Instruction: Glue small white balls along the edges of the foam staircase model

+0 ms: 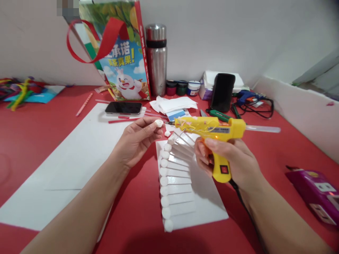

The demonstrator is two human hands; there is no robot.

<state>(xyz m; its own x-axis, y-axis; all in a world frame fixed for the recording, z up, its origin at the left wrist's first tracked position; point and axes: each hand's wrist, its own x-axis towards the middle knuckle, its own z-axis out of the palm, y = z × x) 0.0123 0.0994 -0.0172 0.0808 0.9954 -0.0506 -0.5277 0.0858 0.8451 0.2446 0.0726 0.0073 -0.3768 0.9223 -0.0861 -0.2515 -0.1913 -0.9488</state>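
Note:
Between the thumb and fingers of my left hand (141,135) is a small white lump (159,123), its exact kind unclear. My right hand (230,155) is wrapped round the handle of a yellow hot glue gun (212,128), whose nozzle points left and is at or very close to the lump. A clear glue stick (263,129) sticks out of the gun's back. Below, several thin sticks with round white ends (164,181) lie in a row on a white sheet (206,208). One more white piece (167,134) rests by my left fingertips.
A large white board (66,162) lies at the left with a phone (123,108) on it. Behind stand a gift bag (119,53), a steel flask (156,60), paint jars (182,88) and an upright black phone (222,92). A purple power strip (315,194) sits at the right.

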